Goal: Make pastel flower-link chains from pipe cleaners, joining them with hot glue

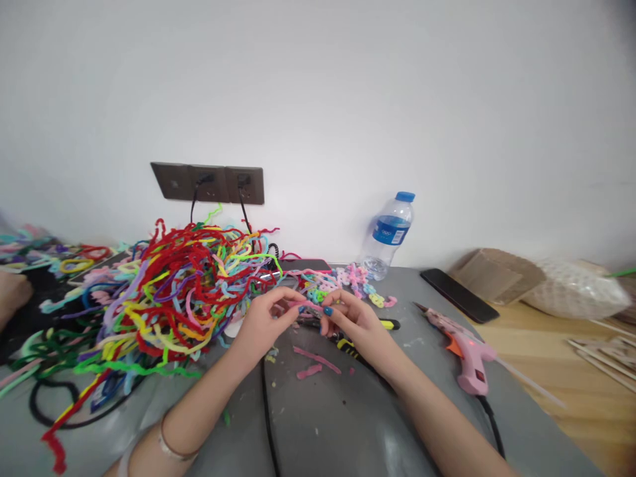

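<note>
Between my two hands a short pink pipe cleaner [309, 305] is stretched above the grey mat. My left hand [274, 313] pinches one end of it between thumb and fingers. My right hand [350, 321], with blue nails, pinches the other end. Just below lie loose pink pipe cleaner pieces [317, 361]. Behind my hands is a cluster of pastel pipe cleaner links [348, 278]. Under my right forearm part of a black and yellow tool [348, 346] shows; the rest is hidden.
A large tangle of coloured pipe cleaners [193, 291] fills the left. A water bottle [390, 235] leans by the wall. To the right are a black phone [460, 295] and a pink glue gun [470, 358] with its cord. Another person's hand [12, 295] shows at far left.
</note>
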`<action>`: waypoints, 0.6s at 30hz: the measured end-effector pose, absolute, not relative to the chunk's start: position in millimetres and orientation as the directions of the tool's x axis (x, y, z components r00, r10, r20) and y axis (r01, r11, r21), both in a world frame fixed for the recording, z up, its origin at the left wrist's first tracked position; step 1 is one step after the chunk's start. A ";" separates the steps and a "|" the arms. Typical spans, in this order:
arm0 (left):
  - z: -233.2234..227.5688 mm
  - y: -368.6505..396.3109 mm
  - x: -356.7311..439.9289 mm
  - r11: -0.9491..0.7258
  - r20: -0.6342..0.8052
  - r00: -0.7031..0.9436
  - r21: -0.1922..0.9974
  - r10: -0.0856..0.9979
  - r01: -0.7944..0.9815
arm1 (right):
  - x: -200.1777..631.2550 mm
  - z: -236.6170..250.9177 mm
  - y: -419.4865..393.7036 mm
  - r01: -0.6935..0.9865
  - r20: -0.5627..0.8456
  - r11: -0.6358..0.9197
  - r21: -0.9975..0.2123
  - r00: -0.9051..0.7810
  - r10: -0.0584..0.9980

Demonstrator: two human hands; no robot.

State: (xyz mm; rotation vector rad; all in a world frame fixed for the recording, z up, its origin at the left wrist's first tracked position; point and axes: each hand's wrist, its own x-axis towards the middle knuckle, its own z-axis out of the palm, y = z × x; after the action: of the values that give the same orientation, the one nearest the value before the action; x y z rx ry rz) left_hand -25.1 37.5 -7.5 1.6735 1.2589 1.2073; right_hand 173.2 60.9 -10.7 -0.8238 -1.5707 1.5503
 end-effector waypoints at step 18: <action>-9.7 39.4 -25.8 -0.270 0.274 0.014 0.936 0.962 0.228 | 174.1 -7.7 57.5 -0.255 -0.091 -0.242 -0.936 -0.490 0.867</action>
State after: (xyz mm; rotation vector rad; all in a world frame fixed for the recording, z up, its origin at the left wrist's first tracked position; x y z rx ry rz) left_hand -25.8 39.4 -9.7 1.5810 1.2484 1.3097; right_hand 174.1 57.5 -7.7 -0.8165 -1.2108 1.8292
